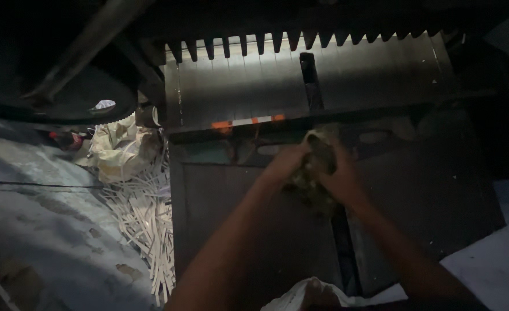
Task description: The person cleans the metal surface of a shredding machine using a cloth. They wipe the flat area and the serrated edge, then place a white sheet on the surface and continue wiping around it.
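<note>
At the far left of the frame we see a grey floor (41, 230), dim and patchy. Just right of it, in the left-centre, lies a heap of pale paper strips (145, 224), with a crumpled wad of paper (116, 151) above them near a dark round wheel (64, 86) in the upper left.

In the middle we have both hands together over the dark flat bed of a cutting machine (237, 201). Our left hand (286, 164) and right hand (344, 181) are both pressed closed around a dark rag (315, 173), which sits bunched between them just right of centre, touching the bed beside a narrow slot (344, 247) that runs toward the bottom edge. Above the hands a lit, ribbed back plate (254, 86) shows, with a row of teeth (300, 41) along its top and an orange and white strip (249, 122) at its lower edge.

To do this wiping well, we judge it best to keep the rag folded thick under both palms, press evenly, work along the slot, and keep fingers away from the edge under the strip, since the light here is poor.

At the lower right a pale sheet (490, 265) lies beside the bed.
</note>
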